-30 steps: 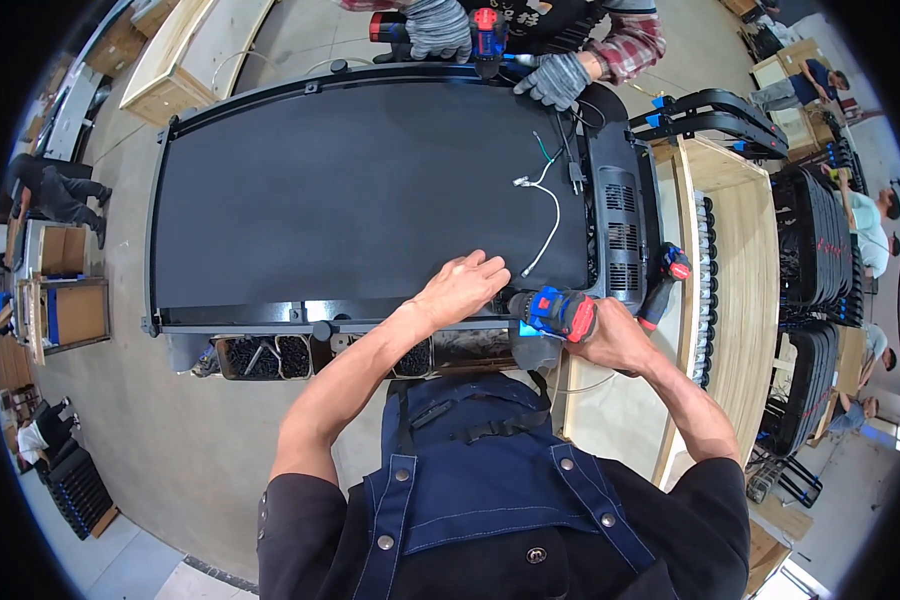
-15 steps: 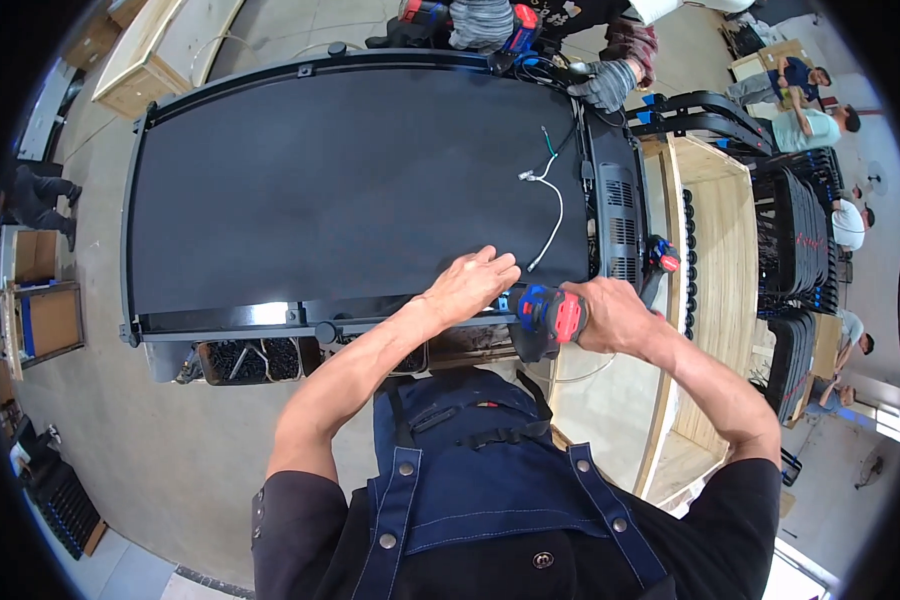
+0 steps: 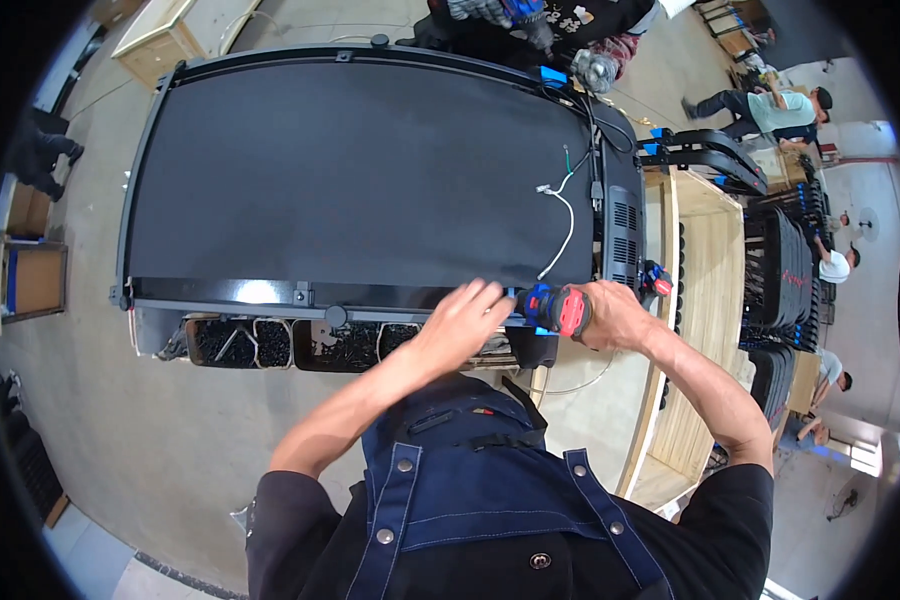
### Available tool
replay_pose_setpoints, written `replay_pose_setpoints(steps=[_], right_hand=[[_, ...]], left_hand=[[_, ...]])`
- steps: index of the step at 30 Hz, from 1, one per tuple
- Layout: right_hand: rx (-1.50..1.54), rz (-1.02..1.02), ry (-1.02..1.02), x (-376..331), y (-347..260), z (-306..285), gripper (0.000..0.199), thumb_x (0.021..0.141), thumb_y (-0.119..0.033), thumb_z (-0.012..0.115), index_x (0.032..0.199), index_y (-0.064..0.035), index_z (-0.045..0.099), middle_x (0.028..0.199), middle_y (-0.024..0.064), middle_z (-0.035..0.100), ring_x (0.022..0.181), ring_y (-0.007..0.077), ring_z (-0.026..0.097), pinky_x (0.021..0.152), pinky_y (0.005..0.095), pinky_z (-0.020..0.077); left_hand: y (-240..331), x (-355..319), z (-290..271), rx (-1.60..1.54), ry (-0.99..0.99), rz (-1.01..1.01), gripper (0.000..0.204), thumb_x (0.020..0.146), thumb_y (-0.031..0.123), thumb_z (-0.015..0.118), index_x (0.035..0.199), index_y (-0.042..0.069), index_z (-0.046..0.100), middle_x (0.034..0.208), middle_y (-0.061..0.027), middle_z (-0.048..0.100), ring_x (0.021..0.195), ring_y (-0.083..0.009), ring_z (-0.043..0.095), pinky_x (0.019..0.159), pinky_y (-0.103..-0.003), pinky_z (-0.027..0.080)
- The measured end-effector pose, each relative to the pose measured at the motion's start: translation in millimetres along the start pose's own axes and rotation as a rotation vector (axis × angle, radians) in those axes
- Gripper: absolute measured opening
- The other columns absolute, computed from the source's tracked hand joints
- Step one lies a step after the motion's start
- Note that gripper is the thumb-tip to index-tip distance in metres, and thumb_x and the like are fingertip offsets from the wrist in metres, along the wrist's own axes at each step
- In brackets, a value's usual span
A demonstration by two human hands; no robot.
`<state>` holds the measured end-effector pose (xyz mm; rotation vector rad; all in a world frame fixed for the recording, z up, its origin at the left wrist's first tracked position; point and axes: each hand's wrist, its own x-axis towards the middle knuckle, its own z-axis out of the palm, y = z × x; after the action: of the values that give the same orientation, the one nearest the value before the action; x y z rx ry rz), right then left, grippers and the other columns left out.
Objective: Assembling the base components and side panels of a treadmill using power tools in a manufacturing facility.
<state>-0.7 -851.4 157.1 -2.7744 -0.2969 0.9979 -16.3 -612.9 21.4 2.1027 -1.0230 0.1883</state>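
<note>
My right hand (image 3: 618,314) is wrapped round a blue, red and black cordless drill (image 3: 560,308), whose nose points left along the near rail (image 3: 370,325) of a treadmill deck (image 3: 360,170). Close to the drill's nose, my left hand (image 3: 462,318) has its fingers bent together at the rail; whatever they pinch is hidden. On the black belt, a white cable (image 3: 572,225) with connectors lies just beyond my hands. A vented grey-black cover (image 3: 624,235) closes the deck's right end.
Bins of dark hardware (image 3: 345,345) sit below the near rail. An open wooden crate (image 3: 705,340) stands at the right, near another red and blue power tool (image 3: 657,278). Across the deck, a co-worker's gloved hand (image 3: 595,70) is at the far right corner.
My view has shifted a little. My left hand has come down and nearer the rail, while the drill stays in my right hand. The co-worker's hands have moved at the far side.
</note>
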Motion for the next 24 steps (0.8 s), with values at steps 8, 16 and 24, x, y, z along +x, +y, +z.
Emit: replay_pose_setpoints(steps=[8,16,24], right_hand=[[-0.013,0.017,-0.055,5.0,7.6,-15.5,0.025,0.066,-0.011,0.076,0.087,-0.0003,0.067,0.082,0.0214,0.07,0.084,0.0429,0.068,0.077,0.049,0.0549],[0.185,-0.227,0.236,-42.0,34.8,27.8,0.049,0.063,-0.002,0.063,0.112,-0.0009,0.068,0.082,0.0243,0.07,0.083,0.0449,0.067,0.076,0.0512,0.0549],[0.719,-0.127,0.313,-105.0,47.8,95.4,0.046,0.073,-0.015,0.079,0.113,0.0006,0.062,0.093,0.0218,0.07,0.088,0.039,0.068,0.082,0.0442,0.0533]], left_hand=[[-61.4,-211.1,136.6,0.205,-0.456,-0.839,0.024,0.087,0.01,0.06,0.111,0.008,0.058,0.109,-0.0173,0.059,0.099,-0.0407,0.064,0.081,-0.049,0.058],[-95.7,-237.9,151.0,0.284,-0.776,-0.719,0.015,0.088,0.008,0.058,0.093,0.004,0.071,0.096,-0.0242,0.072,0.09,-0.0402,0.072,0.075,-0.051,0.059],[-98.4,-222.2,135.9,0.185,-0.644,-0.827,0.018,0.084,0.02,0.068,0.09,0.003,0.071,0.09,-0.0252,0.071,0.088,-0.0424,0.071,0.08,-0.051,0.057]])
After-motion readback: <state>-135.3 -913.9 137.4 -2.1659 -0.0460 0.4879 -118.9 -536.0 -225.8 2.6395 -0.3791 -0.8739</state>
